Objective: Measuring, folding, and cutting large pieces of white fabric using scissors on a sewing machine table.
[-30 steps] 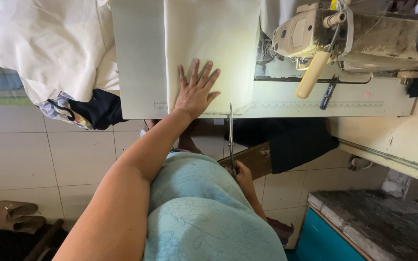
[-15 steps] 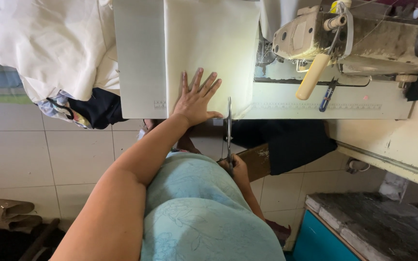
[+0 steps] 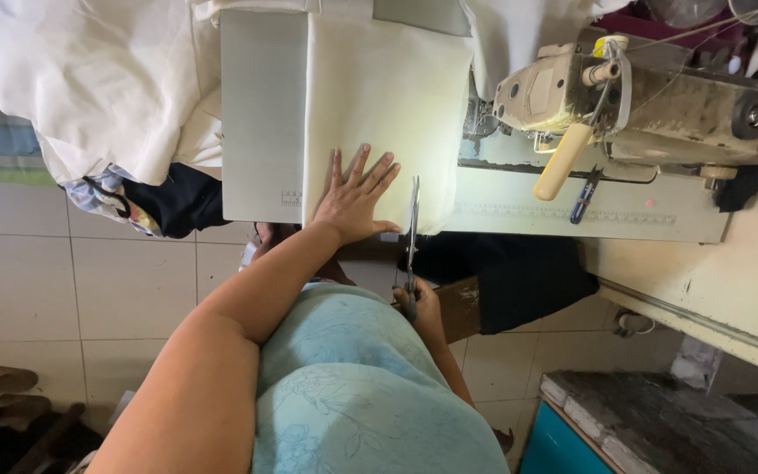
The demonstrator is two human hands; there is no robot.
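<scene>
**Cloth pinned flat, scissors at its edge**

Left hand (image 3: 354,200) spread wide, palm down and fingers fanned, pressing on the cream cloth panel (image 3: 383,96) near its lower edge; holding nothing, only bearing down, seemingly to keep the fabric flat and steady. Right hand (image 3: 420,306) lower, below the rim of the counter (image 3: 519,215), closed around the handles of a pair of scissors (image 3: 412,230). Blades pointing up and away from the body, running just beside the left thumb and reaching the cloth's lower right edge; blades close together as far as can be told. Cloth lying on the pale counter, one side close to the sewing machine (image 3: 651,96).

Sewing machine close on the right, its head crowding that side of the panel. Cream-coloured handle (image 3: 561,163) slanting down from it, a small blue tool (image 3: 584,198) on the counter just beside. Heap of white fabric (image 3: 81,88) hanging off the left end, dark cloth (image 3: 173,197) bunched under it. Tiled floor (image 3: 63,272) below, turquoise garment (image 3: 361,395) filling the foreground and hiding the lap.
</scene>
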